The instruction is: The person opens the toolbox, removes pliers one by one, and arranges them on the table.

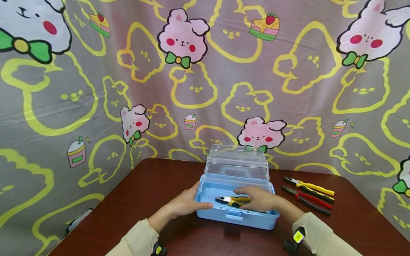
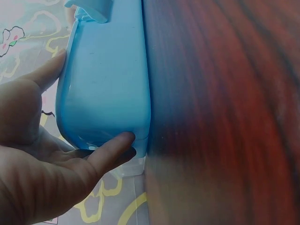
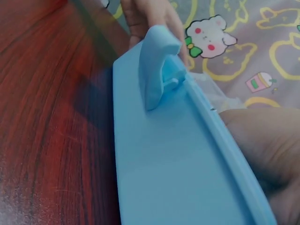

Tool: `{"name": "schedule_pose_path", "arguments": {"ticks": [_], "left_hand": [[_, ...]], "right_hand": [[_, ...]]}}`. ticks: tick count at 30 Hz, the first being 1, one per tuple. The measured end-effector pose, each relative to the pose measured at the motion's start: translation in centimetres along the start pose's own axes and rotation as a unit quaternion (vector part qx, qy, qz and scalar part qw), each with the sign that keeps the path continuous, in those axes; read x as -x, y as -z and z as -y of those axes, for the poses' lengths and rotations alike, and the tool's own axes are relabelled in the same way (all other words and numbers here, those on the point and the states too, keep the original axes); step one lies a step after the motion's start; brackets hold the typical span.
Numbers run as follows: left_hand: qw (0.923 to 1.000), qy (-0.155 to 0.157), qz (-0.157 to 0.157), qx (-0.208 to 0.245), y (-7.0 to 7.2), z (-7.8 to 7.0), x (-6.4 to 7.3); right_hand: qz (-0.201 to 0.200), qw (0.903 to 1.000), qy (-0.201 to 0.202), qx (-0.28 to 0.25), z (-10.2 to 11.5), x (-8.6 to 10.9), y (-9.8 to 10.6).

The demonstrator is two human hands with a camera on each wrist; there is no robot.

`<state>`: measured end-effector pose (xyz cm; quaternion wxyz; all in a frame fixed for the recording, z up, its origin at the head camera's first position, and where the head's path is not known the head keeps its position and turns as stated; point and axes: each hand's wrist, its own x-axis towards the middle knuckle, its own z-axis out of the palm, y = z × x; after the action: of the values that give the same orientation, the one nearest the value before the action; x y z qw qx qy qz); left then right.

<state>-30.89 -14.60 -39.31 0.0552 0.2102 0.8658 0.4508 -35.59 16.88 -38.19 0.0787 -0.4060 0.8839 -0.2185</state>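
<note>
A light blue toolbox (image 1: 235, 219) sits on the table with its clear lid (image 1: 237, 167) raised at the back. My left hand (image 1: 184, 203) grips the box's left end, thumb along the front rim and fingers against the side wall, as the left wrist view shows. Inside the box is a pair of pliers (image 1: 227, 201) with yellow and black handles, its jaws pointing left. My right hand (image 1: 259, 199) reaches over the front rim and holds the pliers by the handles, whose ends are hidden under the palm. The front latch (image 3: 157, 65) hangs open.
To the right of the box lie two more pliers on the dark wood table (image 1: 153, 185): a yellow-and-black pair (image 1: 310, 187) and a red-and-black pair (image 1: 309, 200). A patterned curtain (image 1: 198, 89) hangs behind and beside the table.
</note>
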Motion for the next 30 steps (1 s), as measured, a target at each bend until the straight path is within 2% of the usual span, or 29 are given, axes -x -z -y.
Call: {"name": "schedule_pose_path", "arguments": {"ticks": [5, 9, 21, 25, 30], "left_hand": [[1.0, -0.003, -0.002, -0.002, 0.04, -0.12, -0.06], [1.0, -0.002, -0.002, -0.001, 0.07, -0.18, -0.07], [1.0, 0.0, -0.002, -0.001, 0.03, -0.1, 0.08], [1.0, -0.004, -0.003, 0.002, 0.06, -0.07, 0.08], [1.0, 0.0, -0.002, 0.002, 0.02, -0.06, 0.06]], "right_hand": [[0.02, 0.9988, -0.035, 0.027, -0.26, -0.5, -0.36], [0.028, 0.998, -0.03, 0.048, -0.34, -0.68, -0.55], [-0.001, 0.9927, 0.062, 0.103, 0.14, -0.54, -0.83], [-0.01, 0.9935, 0.068, 0.09, -0.03, -0.54, -0.95], [-0.014, 0.9982, 0.05, 0.03, 0.03, -0.24, -0.63]]}}
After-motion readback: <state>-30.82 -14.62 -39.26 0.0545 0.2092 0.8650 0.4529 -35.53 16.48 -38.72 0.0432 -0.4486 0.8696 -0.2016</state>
